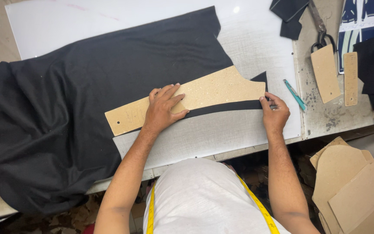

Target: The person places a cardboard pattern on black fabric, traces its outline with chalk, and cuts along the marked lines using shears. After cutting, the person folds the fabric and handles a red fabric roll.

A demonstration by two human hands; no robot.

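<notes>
A person leans over the worktop (256, 43) with both hands on a piece of sewing work. The left hand (163, 108) lies flat, fingers spread open, pressing down on a long tan cardboard pattern (204, 93). The pattern sits on top of black cloth (87, 86), and its long side runs from about 8 o'clock up to 2 o'clock across the worktop. The right hand (275, 113) is at the pattern's far right end, at about 3 o'clock from the left hand. Its fingers are bunched close at the edge of the cloth, just where the pattern stops, and I cannot tell if they pinch the cloth or hold something small like chalk. A thin strip of black cloth shows along the lower edge of the pattern between the two hands. The left hand is nearer the middle of the pattern; the right hand is nearer its tip. A blue-green pen (294, 94) lies just past the right hand at 2 o'clock. Farther off at 1 o'clock are scissors (319, 26) and two small tan pattern pieces (325, 78). More cardboard shapes (351, 182) are stacked low at 4 o'clock. A yellow tape measure (260, 210) hangs round the person's neck. Nothing lies between the hands.
</notes>
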